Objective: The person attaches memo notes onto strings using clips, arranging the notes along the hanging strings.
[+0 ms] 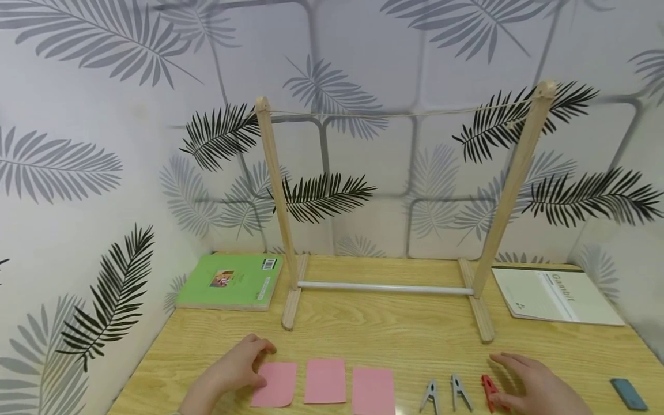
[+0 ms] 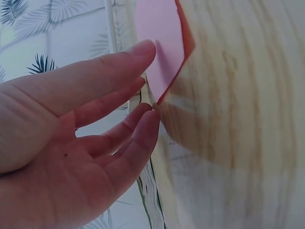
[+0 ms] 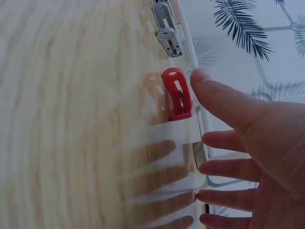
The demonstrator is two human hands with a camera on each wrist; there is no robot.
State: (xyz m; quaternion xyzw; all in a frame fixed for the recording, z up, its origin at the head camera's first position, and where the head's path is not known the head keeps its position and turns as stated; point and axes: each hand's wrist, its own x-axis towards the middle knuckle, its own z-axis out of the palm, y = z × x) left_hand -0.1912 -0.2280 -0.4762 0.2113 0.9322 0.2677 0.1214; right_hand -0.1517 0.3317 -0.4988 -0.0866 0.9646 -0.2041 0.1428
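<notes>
— Down at the near side, what has the right hand (image 1: 542,383) got?
— Nothing gripped. The fingers are spread well apart, and the red peg (image 1: 489,389) lies just left of the thumb, its long axis running roughly away from the person. The grey pegs (image 1: 456,385) lie farther left.
— Thumb on the red one?
— From the head view you'd say so, as the thumb covers part of it. The right wrist view bares the metal spring and what looks like a sliver of space, so I can't swear to contact.
— And the left hand (image 1: 233,369)?
— Fingers loosely bent, thumb well parted from them, nothing held that I can see. It's the nearer hand to the pink notes (image 1: 325,392); the leftmost one's left edge is right at its thumb. The left wrist view shows the fingertips by that note's corner, which the head view doesn't make plain. Touching or not, I can't tell.
— Beyond those?
— The stand (image 1: 513,190), flanked by a green book (image 1: 238,294) on the left and a pad (image 1: 583,302) on the right. Only the head view shows the string (image 1: 389,116) across its top.
</notes>
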